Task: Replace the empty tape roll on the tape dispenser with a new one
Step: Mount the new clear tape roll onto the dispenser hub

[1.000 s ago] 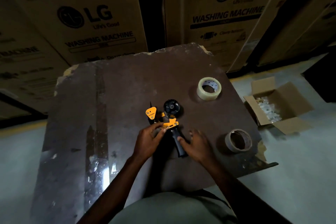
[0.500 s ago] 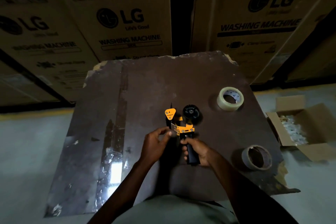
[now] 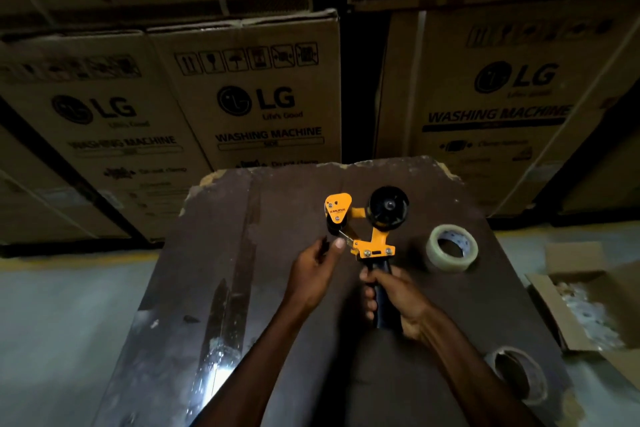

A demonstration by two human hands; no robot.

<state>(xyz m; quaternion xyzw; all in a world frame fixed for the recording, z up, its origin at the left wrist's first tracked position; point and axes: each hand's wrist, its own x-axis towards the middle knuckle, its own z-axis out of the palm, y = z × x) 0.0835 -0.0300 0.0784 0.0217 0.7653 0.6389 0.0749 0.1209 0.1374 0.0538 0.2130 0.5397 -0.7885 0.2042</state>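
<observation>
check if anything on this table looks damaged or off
The table has chipped, ragged far corners and a worn, scuffed streak down its left side. The tape dispenser, new tape roll and empty core look intact.

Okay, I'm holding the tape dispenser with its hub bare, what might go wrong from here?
1. Your left hand has fingertips right by the front of the tape dispenser, where the cutting blade likely sits; a slip could nick you.
2. The new tape roll still lies on the table, and the empty core sits near its chipped edge and may get knocked off.
</observation>
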